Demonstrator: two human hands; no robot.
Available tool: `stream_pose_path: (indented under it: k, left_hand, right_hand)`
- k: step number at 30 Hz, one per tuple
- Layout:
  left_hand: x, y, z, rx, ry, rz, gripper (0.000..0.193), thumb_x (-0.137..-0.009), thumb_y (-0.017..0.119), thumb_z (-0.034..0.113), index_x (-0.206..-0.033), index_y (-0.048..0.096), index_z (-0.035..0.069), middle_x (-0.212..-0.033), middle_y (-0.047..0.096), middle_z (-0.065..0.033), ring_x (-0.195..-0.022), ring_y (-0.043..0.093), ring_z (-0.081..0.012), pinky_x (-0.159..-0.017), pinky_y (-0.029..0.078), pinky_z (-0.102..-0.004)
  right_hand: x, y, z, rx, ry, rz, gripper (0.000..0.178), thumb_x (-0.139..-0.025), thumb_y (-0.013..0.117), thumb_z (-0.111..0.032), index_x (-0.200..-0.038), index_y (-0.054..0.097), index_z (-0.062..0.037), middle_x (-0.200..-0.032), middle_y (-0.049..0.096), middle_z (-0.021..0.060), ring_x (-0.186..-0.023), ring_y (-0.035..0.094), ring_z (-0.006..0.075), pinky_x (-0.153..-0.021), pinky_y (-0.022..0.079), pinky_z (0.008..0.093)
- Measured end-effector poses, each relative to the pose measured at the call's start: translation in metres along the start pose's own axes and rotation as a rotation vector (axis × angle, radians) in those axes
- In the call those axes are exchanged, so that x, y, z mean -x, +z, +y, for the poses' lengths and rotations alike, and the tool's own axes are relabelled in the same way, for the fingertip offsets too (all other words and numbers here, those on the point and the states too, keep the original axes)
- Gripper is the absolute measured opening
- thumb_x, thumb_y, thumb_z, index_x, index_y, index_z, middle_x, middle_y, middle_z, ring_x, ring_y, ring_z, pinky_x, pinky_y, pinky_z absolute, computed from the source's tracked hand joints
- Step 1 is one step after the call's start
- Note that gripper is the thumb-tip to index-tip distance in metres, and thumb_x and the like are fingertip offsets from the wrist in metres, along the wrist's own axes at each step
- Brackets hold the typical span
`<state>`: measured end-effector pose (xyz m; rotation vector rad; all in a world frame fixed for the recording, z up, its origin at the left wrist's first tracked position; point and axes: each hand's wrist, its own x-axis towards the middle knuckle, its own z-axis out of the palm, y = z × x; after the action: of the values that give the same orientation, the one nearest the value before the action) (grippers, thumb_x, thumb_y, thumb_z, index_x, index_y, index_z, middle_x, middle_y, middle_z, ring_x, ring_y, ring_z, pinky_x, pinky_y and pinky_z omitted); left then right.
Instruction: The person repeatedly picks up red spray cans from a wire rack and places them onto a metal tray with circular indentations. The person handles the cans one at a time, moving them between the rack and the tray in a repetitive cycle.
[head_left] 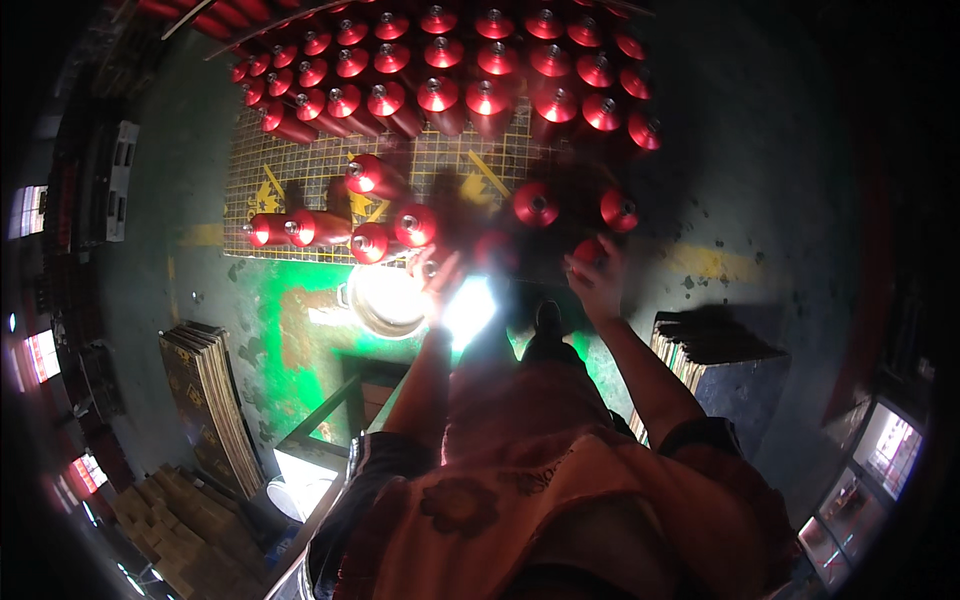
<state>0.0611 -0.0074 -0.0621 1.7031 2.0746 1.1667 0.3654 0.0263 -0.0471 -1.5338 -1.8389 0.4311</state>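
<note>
My right hand (600, 287) is closed round the top of a red cylinder (587, 252), a fire extinguisher body by its look. My left hand (440, 285) has its fingers curled at the silver neck of another red cylinder (430, 268), partly hidden by the hand and washed out by glare. Close to the left hand stand two red cylinders, one nearer (370, 243) and one slightly farther (415, 225). Beyond my right hand are two more, one red cylinder (536, 204) and another (620, 210) at its right. All have domed tops with silver necks.
Packed rows of red cylinders (440, 95) fill the far side of a yellow-gridded mat (440, 160). A round pale container (385, 305) sits beside my left hand in bright light. Stacked flat boards stand at left (210, 400) and right (710, 350); a dark frame (330, 410) is near my left arm.
</note>
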Motion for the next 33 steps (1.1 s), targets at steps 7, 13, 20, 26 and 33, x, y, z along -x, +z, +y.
stream_pose_path:
  k: [7,13,20,26,33]
  left_hand:
    - [0.015,-0.011,0.022,0.213,0.096,-0.007,0.03,-0.079,0.073,0.011,-0.11,0.073,0.013,-0.126,0.058,-0.0093,-0.12,0.052,-0.0279,-0.1,0.043,-0.0401]
    - [0.001,-0.03,0.064,0.318,0.129,-0.126,0.026,-0.078,0.068,0.005,-0.102,0.074,0.014,-0.12,0.063,-0.0087,-0.112,0.06,-0.0284,-0.093,0.049,-0.038]
    - [-0.032,-0.029,0.068,0.461,-0.235,-0.314,0.03,-0.089,0.07,0.023,-0.118,0.067,0.014,-0.084,0.062,-0.0059,-0.075,0.065,-0.0203,-0.069,0.052,-0.0321]
    - [-0.041,-0.051,0.102,0.485,-0.246,-0.921,0.046,-0.088,0.067,0.029,-0.132,0.057,0.02,-0.095,0.069,-0.0106,-0.079,0.068,-0.027,-0.072,0.053,-0.039]
    - [-0.042,-0.071,0.133,0.434,-0.179,-0.883,0.028,-0.086,0.066,0.026,-0.112,0.062,0.015,-0.093,0.069,-0.0094,-0.082,0.069,-0.0288,-0.071,0.053,-0.0413]
  right_hand:
    - [0.013,-0.023,-0.027,0.117,-0.139,-0.027,0.04,-0.074,0.08,-0.019,-0.113,0.075,-0.0271,-0.146,0.045,0.0117,-0.132,0.04,0.0351,-0.111,0.034,0.0488]
    - [0.001,-0.043,-0.026,-0.284,0.154,-0.154,0.022,-0.08,0.067,0.001,-0.097,0.076,-0.0084,-0.135,0.054,0.0106,-0.118,0.054,0.0265,-0.101,0.044,0.035]
    - [-0.039,-0.029,-0.041,-0.281,0.243,-0.137,0.043,-0.082,0.072,-0.001,-0.123,0.065,-0.0095,-0.088,0.052,0.0028,-0.08,0.052,0.0145,-0.075,0.047,0.0282]
    - [-0.078,0.003,-0.048,-0.32,0.301,-0.371,0.052,-0.083,0.073,-0.004,-0.133,0.06,-0.0107,-0.08,0.055,-0.0001,-0.071,0.051,0.0094,-0.068,0.047,0.0262]
    - [-0.079,0.015,-0.038,-0.277,0.218,-0.332,0.03,-0.084,0.073,-0.009,-0.113,0.066,-0.0057,-0.088,0.066,0.0079,-0.081,0.061,0.0147,-0.075,0.05,0.0323]
